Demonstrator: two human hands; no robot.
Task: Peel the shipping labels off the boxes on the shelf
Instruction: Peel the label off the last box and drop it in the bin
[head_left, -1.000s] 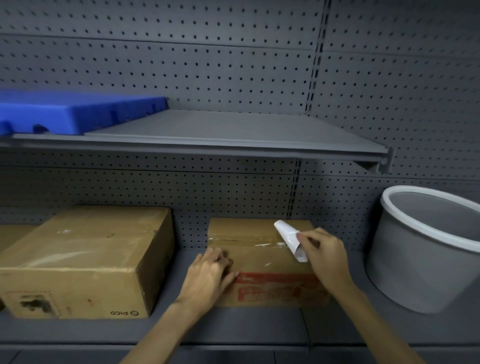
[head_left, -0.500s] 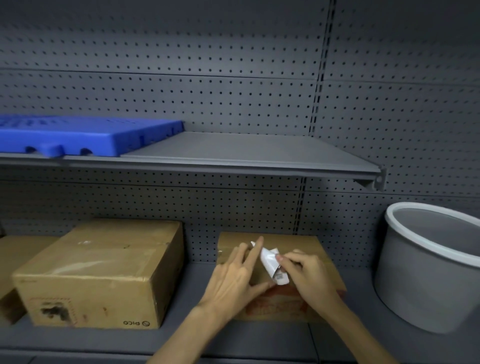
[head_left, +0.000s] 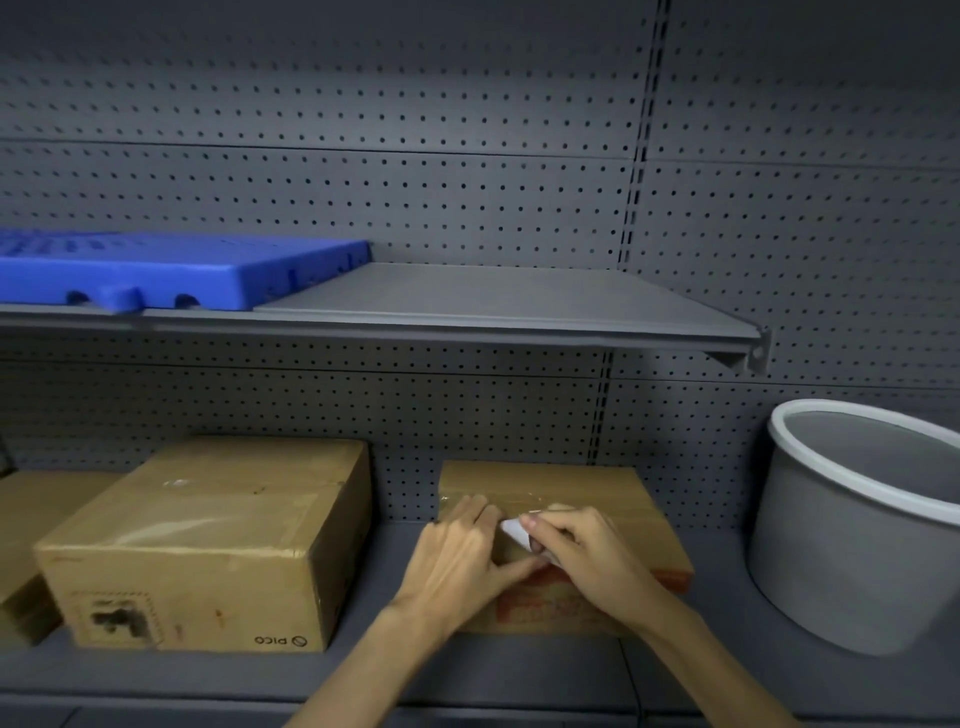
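A small cardboard box (head_left: 613, 499) with red print on its front stands on the lower shelf (head_left: 363, 670), in the middle. Both hands are over its top. My right hand (head_left: 587, 556) pinches a white peeled label (head_left: 514, 530), crumpled and mostly hidden by the fingers. My left hand (head_left: 462, 556) presses against the label from the left, its thumb stretched under it. A larger cardboard box (head_left: 208, 540) with a dark smudged patch on its front stands to the left.
A grey bucket (head_left: 852, 525) with a white rim stands at the right on the lower shelf. A third box (head_left: 31, 519) shows at the far left edge. A blue plastic panel (head_left: 171, 270) lies on the upper shelf (head_left: 509, 301). Grey pegboard backs the shelving.
The label has come off the small box. My left hand rose from the box front to meet the right hand, and both now squeeze the label smaller. The camera tilted upward.
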